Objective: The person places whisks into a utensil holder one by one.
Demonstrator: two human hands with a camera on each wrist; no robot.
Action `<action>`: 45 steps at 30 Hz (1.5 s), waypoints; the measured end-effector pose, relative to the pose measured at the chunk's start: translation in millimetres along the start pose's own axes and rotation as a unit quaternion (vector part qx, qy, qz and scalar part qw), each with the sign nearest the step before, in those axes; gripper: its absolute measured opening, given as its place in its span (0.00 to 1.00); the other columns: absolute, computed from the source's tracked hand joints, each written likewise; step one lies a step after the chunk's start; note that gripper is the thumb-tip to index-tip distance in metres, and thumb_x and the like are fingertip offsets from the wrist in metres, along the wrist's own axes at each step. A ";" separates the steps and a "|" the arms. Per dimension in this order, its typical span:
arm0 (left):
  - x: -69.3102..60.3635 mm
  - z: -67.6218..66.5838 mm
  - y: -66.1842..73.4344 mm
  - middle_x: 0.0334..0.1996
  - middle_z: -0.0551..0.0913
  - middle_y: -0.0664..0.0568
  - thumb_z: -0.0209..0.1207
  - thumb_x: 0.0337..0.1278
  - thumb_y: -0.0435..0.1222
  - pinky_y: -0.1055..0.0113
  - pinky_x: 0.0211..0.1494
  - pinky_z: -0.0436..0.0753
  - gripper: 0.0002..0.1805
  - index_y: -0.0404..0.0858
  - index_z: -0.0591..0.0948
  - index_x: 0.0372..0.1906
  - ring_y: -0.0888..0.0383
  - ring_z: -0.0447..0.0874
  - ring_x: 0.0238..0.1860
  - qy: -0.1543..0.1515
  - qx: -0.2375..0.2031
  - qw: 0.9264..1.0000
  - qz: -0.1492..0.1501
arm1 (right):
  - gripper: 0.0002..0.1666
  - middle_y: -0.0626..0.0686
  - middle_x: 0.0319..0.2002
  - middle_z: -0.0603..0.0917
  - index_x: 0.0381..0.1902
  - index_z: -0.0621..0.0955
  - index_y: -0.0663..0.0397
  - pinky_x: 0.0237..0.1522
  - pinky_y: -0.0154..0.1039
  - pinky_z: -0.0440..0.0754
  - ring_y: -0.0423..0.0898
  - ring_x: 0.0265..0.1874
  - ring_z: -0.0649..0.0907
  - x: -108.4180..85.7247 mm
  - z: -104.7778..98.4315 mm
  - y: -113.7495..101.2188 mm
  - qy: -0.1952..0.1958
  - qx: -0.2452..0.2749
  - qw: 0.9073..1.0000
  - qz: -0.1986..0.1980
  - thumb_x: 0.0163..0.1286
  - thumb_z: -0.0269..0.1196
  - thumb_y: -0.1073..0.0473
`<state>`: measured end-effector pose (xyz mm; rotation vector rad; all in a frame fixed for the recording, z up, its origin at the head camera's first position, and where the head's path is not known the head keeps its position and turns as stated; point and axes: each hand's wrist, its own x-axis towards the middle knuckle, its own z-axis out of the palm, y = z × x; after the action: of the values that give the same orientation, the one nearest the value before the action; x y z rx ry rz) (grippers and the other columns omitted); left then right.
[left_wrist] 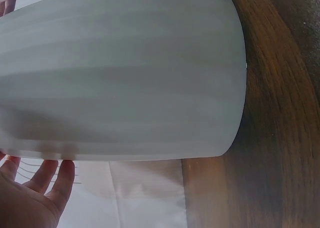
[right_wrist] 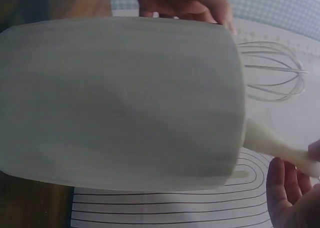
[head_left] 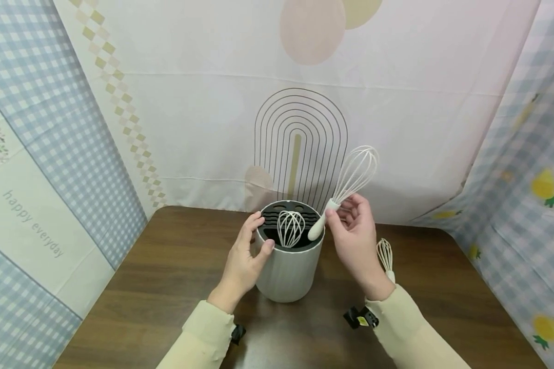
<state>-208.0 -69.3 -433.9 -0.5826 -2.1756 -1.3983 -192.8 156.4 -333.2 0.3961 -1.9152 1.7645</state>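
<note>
With my right hand (head_left: 354, 238) I pinch the whisk (head_left: 333, 205) between thumb and fingers near the top of its handle, wires leaning up and rightward, handle end down at the right of the holder's (head_left: 287, 274) opening. My left hand (head_left: 242, 262) grips the holder's left side, thumb forward, fingers apart.

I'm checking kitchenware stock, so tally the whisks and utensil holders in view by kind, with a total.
Utensil holder: 1
Whisks: 3 (one held whisk in the right hand, one upright whisk in the holder, one table whisk by the right wrist)
Total: 4
</note>
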 end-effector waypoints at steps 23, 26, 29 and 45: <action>0.3 2.3 0.7 0.71 0.63 0.57 0.56 0.65 0.48 0.52 0.58 0.76 0.29 0.44 0.67 0.67 0.60 0.68 0.63 0.007 -0.006 1.000 0.003 | 0.25 0.64 0.40 0.81 0.56 0.68 0.72 0.38 0.45 0.84 0.55 0.38 0.83 -16.1 29.6 -19.9 -0.127 -0.128 0.980 -0.090 0.61 0.62 0.77; 0.1 2.9 0.2 0.71 0.63 0.55 0.55 0.65 0.49 0.50 0.57 0.76 0.29 0.44 0.66 0.67 0.59 0.69 0.63 0.009 -0.004 1.000 0.013 | 0.27 0.63 0.39 0.81 0.57 0.68 0.70 0.38 0.47 0.84 0.54 0.38 0.83 -17.2 29.3 -18.6 -0.138 -0.143 0.976 -0.090 0.60 0.62 0.77; 0.4 2.9 0.3 0.71 0.62 0.55 0.55 0.65 0.49 0.49 0.57 0.76 0.29 0.43 0.66 0.68 0.58 0.68 0.64 0.010 -0.002 1.000 0.019 | 0.28 0.63 0.39 0.80 0.58 0.68 0.68 0.39 0.47 0.84 0.55 0.39 0.83 -17.0 29.1 -18.0 -0.146 -0.141 0.975 -0.089 0.60 0.62 0.77; 0.6 2.3 1.0 0.71 0.62 0.55 0.55 0.65 0.50 0.47 0.57 0.75 0.30 0.44 0.66 0.68 0.59 0.67 0.65 0.009 -0.005 1.000 0.012 | 0.42 0.69 0.49 0.79 0.67 0.58 0.68 0.45 0.51 0.82 0.60 0.46 0.81 -17.0 25.9 -15.4 -0.164 -0.129 0.974 -0.086 0.58 0.63 0.79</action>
<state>-208.3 -66.8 -433.7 -0.5961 -2.1414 -1.3985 -174.7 127.1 -330.3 0.7703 -2.2267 1.3814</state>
